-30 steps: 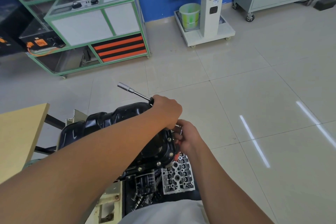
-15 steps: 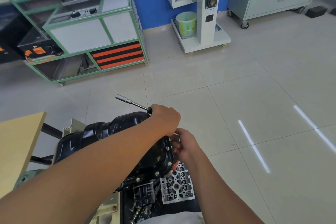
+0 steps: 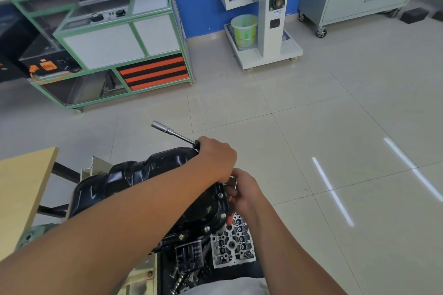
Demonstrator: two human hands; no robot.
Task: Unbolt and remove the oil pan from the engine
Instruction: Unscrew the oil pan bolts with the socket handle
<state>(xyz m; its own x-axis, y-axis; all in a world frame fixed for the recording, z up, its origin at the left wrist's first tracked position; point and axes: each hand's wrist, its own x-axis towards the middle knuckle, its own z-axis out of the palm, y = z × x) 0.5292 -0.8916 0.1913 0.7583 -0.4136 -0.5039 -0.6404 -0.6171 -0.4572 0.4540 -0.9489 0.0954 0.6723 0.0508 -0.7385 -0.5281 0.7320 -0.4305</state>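
A pale tiled floor (image 3: 311, 108) filled most of the view, with a green-framed equipment rack (image 3: 100, 38) at the far left and a white machine stand (image 3: 266, 19) against a blue wall. Closer in, the black oil pan (image 3: 143, 175) sat bolted on the engine low in the middle, its near half hidden under the person's left forearm. A wooden tabletop (image 3: 21, 194) was cut off at the left edge. Below the pan lay a black oil filter (image 3: 189, 256) and a grey metal casting (image 3: 231, 246), partly hidden by clothing at the bottom.

The left hand (image 3: 217, 158) was curled in a fist round the handle of a socket wrench (image 3: 171, 133), whose socket end pointed up and away to the left. The right hand (image 3: 244, 191) gripped a small metal tool (image 3: 232, 181) at the pan's right rim; its tip was hidden between the hands.

Compared with half a second before, both hands kept the same grips, and the view had tilted slightly.
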